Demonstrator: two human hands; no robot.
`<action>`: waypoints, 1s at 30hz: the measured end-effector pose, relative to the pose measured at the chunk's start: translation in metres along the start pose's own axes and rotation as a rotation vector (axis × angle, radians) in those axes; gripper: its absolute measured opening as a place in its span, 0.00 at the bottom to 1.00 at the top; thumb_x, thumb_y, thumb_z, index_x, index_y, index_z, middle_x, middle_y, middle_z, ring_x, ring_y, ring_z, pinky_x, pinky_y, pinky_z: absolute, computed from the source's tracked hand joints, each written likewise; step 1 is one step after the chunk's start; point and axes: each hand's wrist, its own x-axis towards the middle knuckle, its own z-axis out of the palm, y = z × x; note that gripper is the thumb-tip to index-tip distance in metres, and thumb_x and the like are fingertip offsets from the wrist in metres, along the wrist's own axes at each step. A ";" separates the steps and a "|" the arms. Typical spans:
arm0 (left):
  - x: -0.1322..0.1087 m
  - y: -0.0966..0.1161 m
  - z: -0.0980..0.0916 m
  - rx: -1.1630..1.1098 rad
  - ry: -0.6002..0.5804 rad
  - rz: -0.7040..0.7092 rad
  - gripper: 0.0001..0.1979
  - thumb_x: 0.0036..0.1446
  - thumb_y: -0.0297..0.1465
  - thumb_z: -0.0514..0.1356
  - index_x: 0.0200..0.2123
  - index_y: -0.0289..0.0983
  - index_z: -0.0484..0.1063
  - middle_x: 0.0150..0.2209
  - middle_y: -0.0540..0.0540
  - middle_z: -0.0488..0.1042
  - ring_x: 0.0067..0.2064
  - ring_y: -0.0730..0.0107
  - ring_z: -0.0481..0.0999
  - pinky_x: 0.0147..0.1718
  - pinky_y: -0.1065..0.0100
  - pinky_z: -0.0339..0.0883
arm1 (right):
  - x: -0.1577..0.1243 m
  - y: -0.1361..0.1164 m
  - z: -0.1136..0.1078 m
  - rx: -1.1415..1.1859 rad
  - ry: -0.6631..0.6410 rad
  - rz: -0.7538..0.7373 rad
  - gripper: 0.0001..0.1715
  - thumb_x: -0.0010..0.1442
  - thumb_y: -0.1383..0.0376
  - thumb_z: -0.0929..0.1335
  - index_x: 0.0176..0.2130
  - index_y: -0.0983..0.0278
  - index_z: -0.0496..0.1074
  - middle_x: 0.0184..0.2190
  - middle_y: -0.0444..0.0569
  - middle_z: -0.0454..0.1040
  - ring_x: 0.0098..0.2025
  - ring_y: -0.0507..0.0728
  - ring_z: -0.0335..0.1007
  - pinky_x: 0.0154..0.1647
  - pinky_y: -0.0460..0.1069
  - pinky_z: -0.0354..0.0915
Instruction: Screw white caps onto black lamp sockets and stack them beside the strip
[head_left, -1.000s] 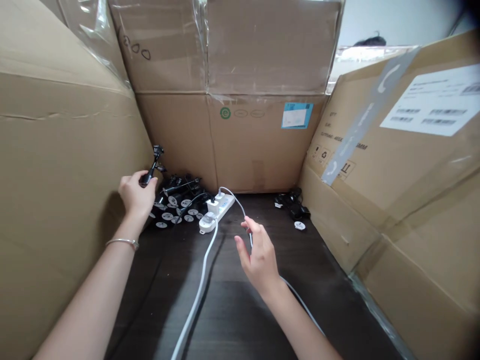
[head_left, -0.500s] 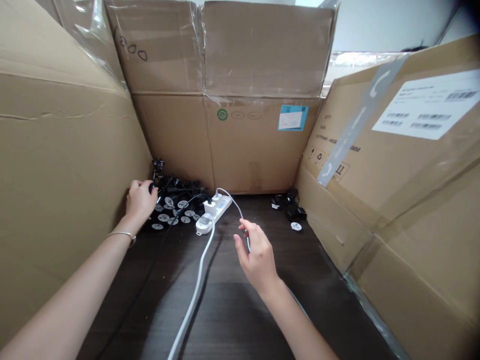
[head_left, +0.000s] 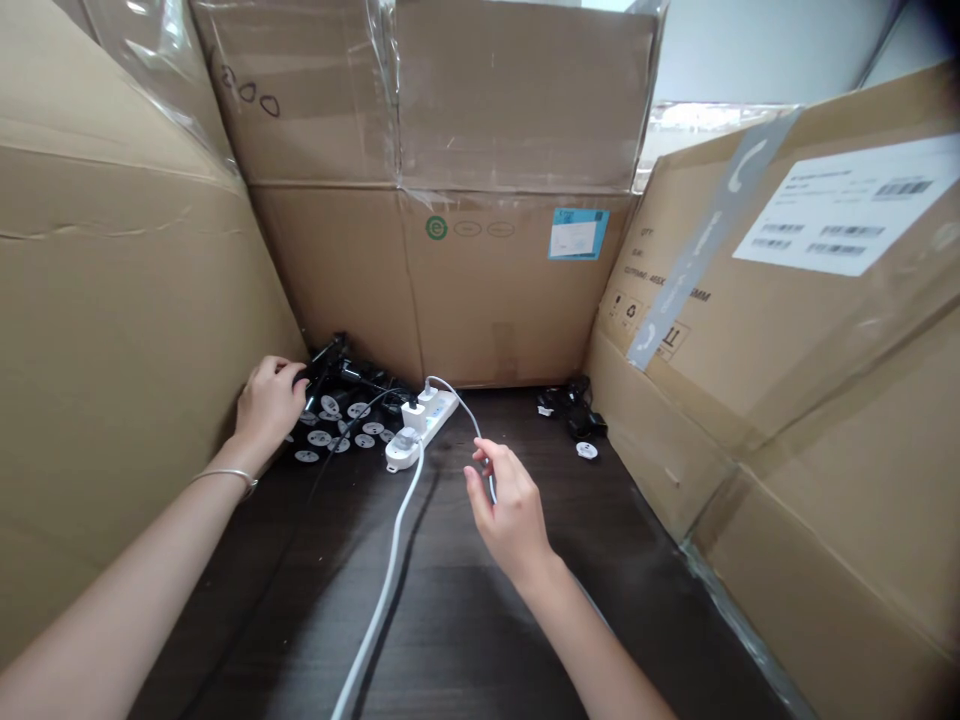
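My left hand (head_left: 271, 408) is closed on a dark, elongated black device (head_left: 322, 365) at the upper left edge of a pile of black devices (head_left: 352, 410), many with round white labels. The fingers cover part of it, so its exact kind cannot be made out. My right hand (head_left: 514, 510) hovers over the table, thumb and fingers apart, beside a thin white cable (head_left: 459, 397) that passes behind the fingers. Between my hands lies a white power strip (head_left: 431, 420) with several plugs in it. A thick white cord (head_left: 390, 580) runs from it toward me.
Cardboard boxes wall in the dark table (head_left: 450, 620): a left box (head_left: 135, 350), a back box (head_left: 495, 310) and a right box (head_left: 825, 400). A smaller group of black devices (head_left: 577, 405) lies by the right box, a round white label (head_left: 586, 451) near it.
My left hand has shifted slightly left, and the black device in it, upright before, now leans over the pile. My right hand holds nearly the same pose. The whole view has slid slightly left.
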 end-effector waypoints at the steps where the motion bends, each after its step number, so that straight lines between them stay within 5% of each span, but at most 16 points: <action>1: -0.001 0.000 0.001 0.001 -0.020 0.009 0.14 0.54 0.31 0.53 0.41 0.34 0.71 0.43 0.43 0.67 0.41 0.64 0.66 0.40 0.68 0.60 | 0.000 0.000 0.000 0.000 -0.002 0.003 0.16 0.61 0.66 0.60 0.49 0.66 0.62 0.37 0.51 0.69 0.38 0.54 0.65 0.41 0.50 0.64; 7: -0.005 0.000 -0.005 0.061 -0.074 0.011 0.15 0.55 0.33 0.51 0.41 0.35 0.72 0.42 0.43 0.69 0.41 0.62 0.66 0.39 0.65 0.60 | 0.000 0.000 -0.002 0.011 -0.003 0.005 0.15 0.61 0.67 0.60 0.48 0.66 0.62 0.37 0.51 0.69 0.39 0.54 0.66 0.42 0.50 0.64; 12: 0.010 0.013 -0.012 0.105 -0.077 0.068 0.19 0.57 0.30 0.46 0.49 0.34 0.68 0.48 0.40 0.69 0.50 0.54 0.62 0.46 0.57 0.56 | 0.000 0.000 0.000 0.016 -0.006 0.015 0.15 0.60 0.67 0.60 0.48 0.66 0.63 0.37 0.51 0.69 0.39 0.54 0.66 0.42 0.50 0.65; 17: 0.039 0.033 0.005 0.098 -0.354 0.330 0.19 0.56 0.33 0.50 0.50 0.37 0.68 0.51 0.43 0.68 0.50 0.57 0.66 0.46 0.63 0.58 | -0.001 0.001 0.001 0.021 -0.003 0.023 0.15 0.60 0.67 0.60 0.48 0.65 0.63 0.37 0.51 0.69 0.39 0.54 0.66 0.43 0.50 0.65; 22: 0.063 0.039 0.025 0.134 -0.583 0.421 0.19 0.45 0.30 0.58 0.43 0.34 0.73 0.44 0.38 0.72 0.42 0.56 0.71 0.39 0.66 0.62 | 0.001 0.002 0.000 0.043 -0.007 0.030 0.15 0.61 0.67 0.60 0.48 0.65 0.63 0.37 0.51 0.69 0.40 0.54 0.66 0.43 0.50 0.65; 27: 0.069 0.043 0.008 0.135 -0.556 0.434 0.17 0.47 0.31 0.58 0.43 0.36 0.72 0.46 0.40 0.69 0.49 0.57 0.67 0.45 0.66 0.60 | 0.001 0.005 -0.001 0.046 0.010 0.045 0.15 0.60 0.67 0.60 0.47 0.65 0.63 0.36 0.50 0.69 0.39 0.53 0.66 0.43 0.48 0.64; 30: 0.061 0.043 -0.012 0.105 -0.422 0.247 0.20 0.50 0.36 0.58 0.46 0.34 0.70 0.47 0.40 0.68 0.49 0.56 0.65 0.46 0.64 0.60 | 0.000 0.007 0.002 0.051 0.001 0.059 0.14 0.61 0.66 0.60 0.47 0.66 0.63 0.36 0.50 0.69 0.38 0.52 0.66 0.42 0.48 0.64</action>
